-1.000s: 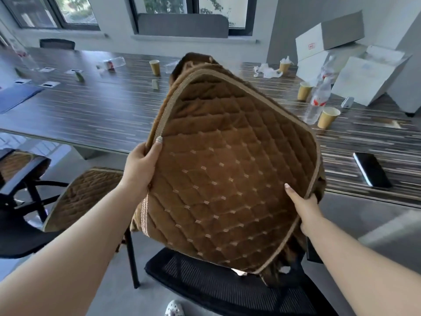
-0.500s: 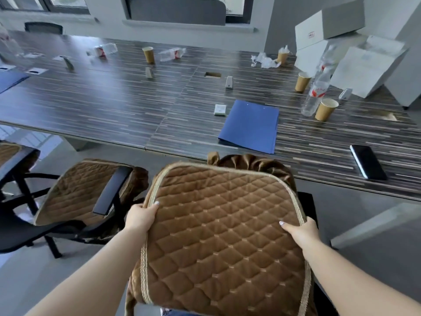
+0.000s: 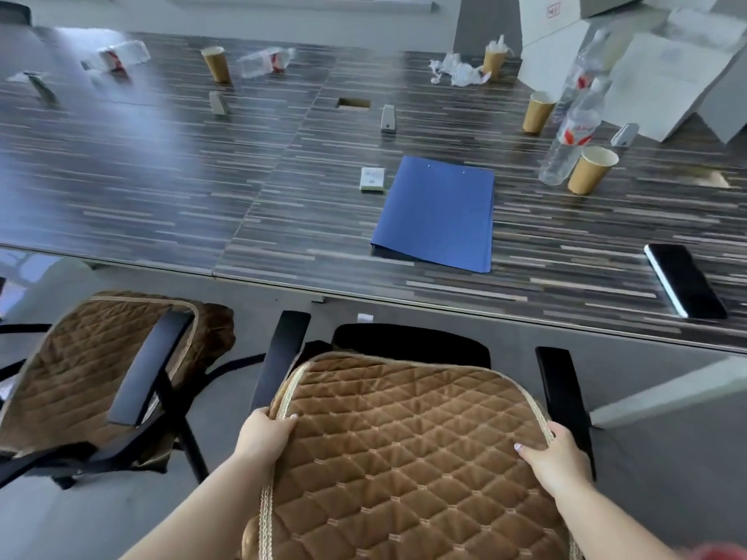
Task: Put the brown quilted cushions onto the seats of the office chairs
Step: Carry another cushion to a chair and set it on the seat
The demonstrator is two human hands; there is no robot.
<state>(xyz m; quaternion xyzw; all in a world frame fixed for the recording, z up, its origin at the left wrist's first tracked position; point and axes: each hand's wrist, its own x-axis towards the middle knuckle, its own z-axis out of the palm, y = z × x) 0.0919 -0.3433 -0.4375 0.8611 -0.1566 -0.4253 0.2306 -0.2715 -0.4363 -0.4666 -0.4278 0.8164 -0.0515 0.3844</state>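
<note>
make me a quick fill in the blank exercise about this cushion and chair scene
1. Both hands hold a brown quilted ____ over the chair seat.
2. The folder lying on the table is ____.
3. The chair on the left already has a ____ on its seat.
4. The black phone lies on the ____.

Missing words: cushion; blue; cushion; table

The cushion is brown, diamond-quilted, with tan braided piping. A second cushion matches it. The armrests are black. The tabletop has dark streaked woodgrain. The folder is blue, the paper cups tan, the phone black.
</note>
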